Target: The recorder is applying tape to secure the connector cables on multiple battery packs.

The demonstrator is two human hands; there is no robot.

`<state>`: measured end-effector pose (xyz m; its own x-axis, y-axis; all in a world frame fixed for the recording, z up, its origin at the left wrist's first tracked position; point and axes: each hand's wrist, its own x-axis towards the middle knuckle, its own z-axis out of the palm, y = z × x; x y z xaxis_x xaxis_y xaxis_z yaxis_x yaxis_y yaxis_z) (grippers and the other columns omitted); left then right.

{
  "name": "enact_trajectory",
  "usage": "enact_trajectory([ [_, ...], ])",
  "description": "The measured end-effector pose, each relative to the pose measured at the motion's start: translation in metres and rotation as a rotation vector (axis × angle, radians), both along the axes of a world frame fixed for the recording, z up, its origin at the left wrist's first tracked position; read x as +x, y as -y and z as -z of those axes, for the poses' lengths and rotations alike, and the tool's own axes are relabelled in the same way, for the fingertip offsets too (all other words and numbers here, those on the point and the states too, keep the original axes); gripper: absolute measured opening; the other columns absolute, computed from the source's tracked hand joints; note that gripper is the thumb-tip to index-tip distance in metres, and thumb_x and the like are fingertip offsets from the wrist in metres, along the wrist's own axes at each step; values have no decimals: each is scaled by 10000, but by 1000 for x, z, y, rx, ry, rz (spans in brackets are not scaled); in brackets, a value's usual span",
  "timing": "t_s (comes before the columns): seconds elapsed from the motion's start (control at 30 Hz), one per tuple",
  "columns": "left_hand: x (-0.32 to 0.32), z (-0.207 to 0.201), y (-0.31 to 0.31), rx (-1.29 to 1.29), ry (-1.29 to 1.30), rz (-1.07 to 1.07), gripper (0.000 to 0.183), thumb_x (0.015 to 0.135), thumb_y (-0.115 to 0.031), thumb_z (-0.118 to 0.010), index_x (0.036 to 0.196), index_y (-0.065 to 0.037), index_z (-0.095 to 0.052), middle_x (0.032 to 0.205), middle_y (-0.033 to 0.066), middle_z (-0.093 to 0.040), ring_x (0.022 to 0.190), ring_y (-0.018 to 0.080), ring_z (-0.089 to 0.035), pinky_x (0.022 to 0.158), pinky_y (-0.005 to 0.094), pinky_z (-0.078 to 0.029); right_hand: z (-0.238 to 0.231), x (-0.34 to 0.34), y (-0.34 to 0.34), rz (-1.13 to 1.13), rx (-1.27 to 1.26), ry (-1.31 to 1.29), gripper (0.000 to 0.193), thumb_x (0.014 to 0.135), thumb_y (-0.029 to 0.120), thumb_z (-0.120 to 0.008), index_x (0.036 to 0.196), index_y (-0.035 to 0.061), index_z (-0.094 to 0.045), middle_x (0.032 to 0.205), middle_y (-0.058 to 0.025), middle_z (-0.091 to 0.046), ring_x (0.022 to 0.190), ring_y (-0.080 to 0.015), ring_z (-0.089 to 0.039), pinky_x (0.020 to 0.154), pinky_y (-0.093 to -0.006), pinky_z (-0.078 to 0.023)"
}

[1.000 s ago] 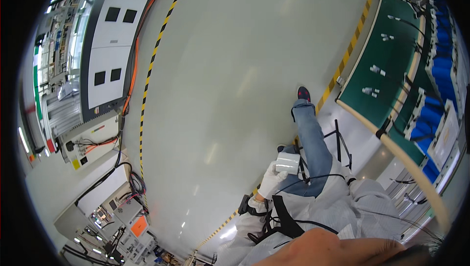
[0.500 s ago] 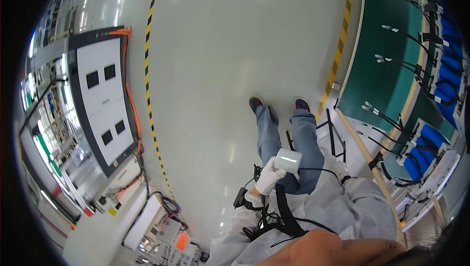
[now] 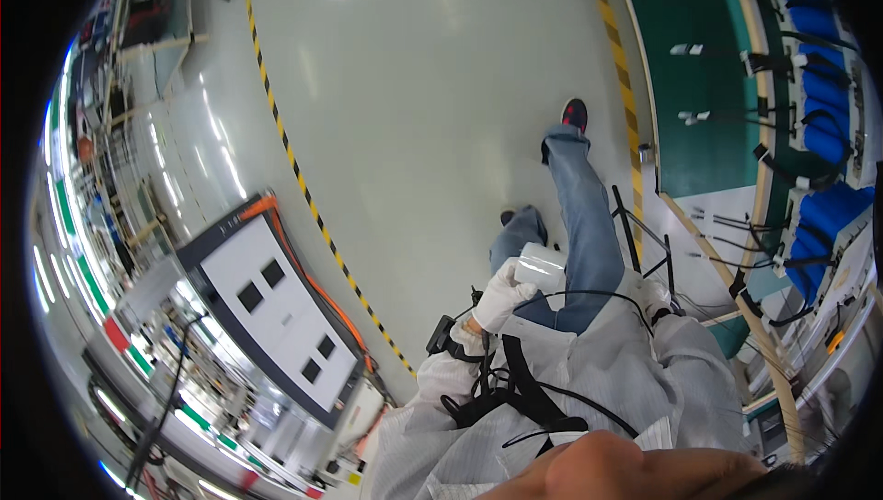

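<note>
My left hand (image 3: pixel 504 298), in a white glove, is closed around a short, glossy white cylinder (image 3: pixel 541 266) in front of my legs. The cylinder's kind cannot be made out. A black device (image 3: pixel 445 334) is strapped at my left wrist, with black cables about it. My right hand (image 3: pixel 654 298), also gloved in white, is low by my right hip. Its fingers are too small and partly hidden to read. A thin black cable (image 3: pixel 598 293) runs across my lap toward the right wrist.
A green-topped workbench (image 3: pixel 690 86) with cables and blue parts (image 3: pixel 823 86) runs along my right. Black-and-yellow tape (image 3: pixel 296 169) marks the grey floor (image 3: pixel 414 114). To the left is a dark-framed white board (image 3: pixel 276 298) with black squares. A black metal stand (image 3: pixel 644 233) is near my right leg.
My right foot has stepped forward and the left one now trails. The board and bench have shifted in view as I walk. My left hand still holds the white cylinder.
</note>
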<state>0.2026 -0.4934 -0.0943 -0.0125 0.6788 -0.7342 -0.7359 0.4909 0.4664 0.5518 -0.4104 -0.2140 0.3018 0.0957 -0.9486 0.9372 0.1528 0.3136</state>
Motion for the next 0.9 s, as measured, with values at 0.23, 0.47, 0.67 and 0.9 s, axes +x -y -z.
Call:
enact_trajectory([
  [0.23,-69,21,-130,67,-162,147,416,771,-249,-700,1083,-71,-490,986,-20,-550,918,84,-503,795,243,-421,-12,-49,3,186,-26,3,319,893,170,-397,1158,64,-539,1161,-150,-544,1076,-267,-506,911,-318,-395],
  [0.47,-116,13,-174,46,-37,172,368,787,-201,-687,1076,-82,-493,987,-16,-548,913,66,-501,810,237,-417,14,-100,-52,313,87,-18,320,880,159,-413,1158,53,-531,1158,-163,-537,1071,-290,-498,910,-332,-394],
  [0.67,-174,45,-193,105,-97,235,274,812,-124,-648,1038,-78,-500,942,-30,-534,866,57,-484,780,212,-400,32,-133,-78,416,236,-21,323,868,150,-427,1157,43,-524,1156,-173,-531,1067,-310,-492,910,-343,-393],
  [0.9,-168,78,-258,194,-222,323,305,821,-215,-639,1043,-59,-500,902,-27,-524,821,56,-466,753,218,-401,56,-142,-114,584,648,-224,328,855,139,-443,1156,32,-516,1153,-186,-525,1062,-333,-485,910,-357,-393],
])
